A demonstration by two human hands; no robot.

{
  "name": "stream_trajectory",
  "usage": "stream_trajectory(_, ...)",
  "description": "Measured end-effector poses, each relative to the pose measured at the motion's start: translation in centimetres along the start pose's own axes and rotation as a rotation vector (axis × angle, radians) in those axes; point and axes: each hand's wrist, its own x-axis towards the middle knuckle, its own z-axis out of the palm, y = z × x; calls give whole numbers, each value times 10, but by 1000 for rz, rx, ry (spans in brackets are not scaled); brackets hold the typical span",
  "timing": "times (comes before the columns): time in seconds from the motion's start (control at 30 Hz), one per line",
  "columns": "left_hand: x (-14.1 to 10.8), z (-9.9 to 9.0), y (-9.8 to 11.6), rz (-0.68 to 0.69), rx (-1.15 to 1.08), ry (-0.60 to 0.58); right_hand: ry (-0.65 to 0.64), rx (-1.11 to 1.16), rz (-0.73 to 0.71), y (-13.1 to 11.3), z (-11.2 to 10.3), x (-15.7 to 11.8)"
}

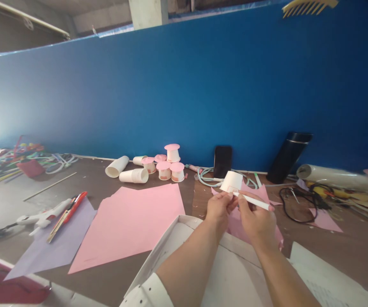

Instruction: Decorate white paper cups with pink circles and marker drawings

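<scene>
My left hand (218, 209) grips an upside-down white paper cup (232, 181) near its rim. A small outlined shape shows on the cup's side. In my right hand (258, 221) is a white marker pen (253, 200) with a pinkish end; its other end points at the cup's side, and I cannot tell whether the tip touches. Pink paper scraps (258, 192) lie under and behind both hands. Further left stand several small cups with pink paper discs on top (172, 153), some stacked.
A pink sheet (139, 217), purple paper (56, 243), a red cutter knife (70, 213) and a glue gun (44, 215) lie left. White cups (134, 175) rest behind. A phone (222, 161) and black flask (288, 157) lean on the blue partition (203, 85). A white box lid (167, 243) sits beneath my arms.
</scene>
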Motion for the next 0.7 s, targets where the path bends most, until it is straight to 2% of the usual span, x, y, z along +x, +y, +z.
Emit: stream_trajectory(0.7, 0, 2, 1, -14, 5, 10, 38, 7, -37, -2, 0, -1)
